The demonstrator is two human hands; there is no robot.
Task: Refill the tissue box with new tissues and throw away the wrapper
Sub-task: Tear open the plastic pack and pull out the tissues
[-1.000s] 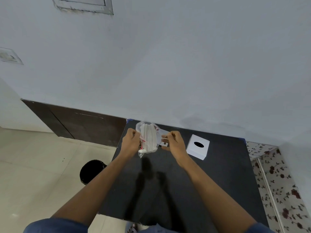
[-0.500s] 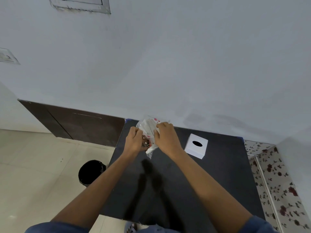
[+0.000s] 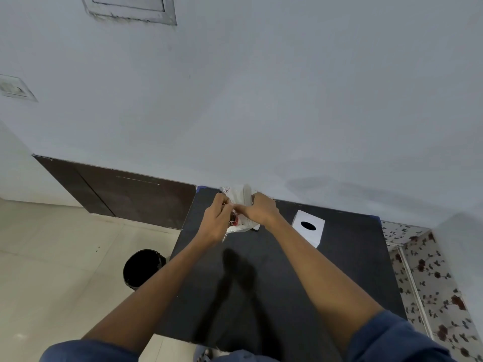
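A pack of white tissues in a clear plastic wrapper [image 3: 239, 198] with red print is held above the far left part of the black table [image 3: 287, 270]. My left hand [image 3: 217, 222] pinches the wrapper at its left side. My right hand [image 3: 261, 209] grips the pack from the right, and the fingertips of both hands meet at the middle of the pack. Most of the pack is hidden behind my hands. A white cube tissue box [image 3: 308, 231] with a dark oval hole on top stands on the table, to the right of my right hand.
A black round bin [image 3: 143, 267] stands on the tiled floor just left of the table. A pale wall rises right behind the table. A floral-patterned surface [image 3: 428, 278] borders the table on the right.
My right hand has moved left from the pack's right side onto the pack, and both hands now close together on it. The pack has shifted slightly away from me, toward the wall.
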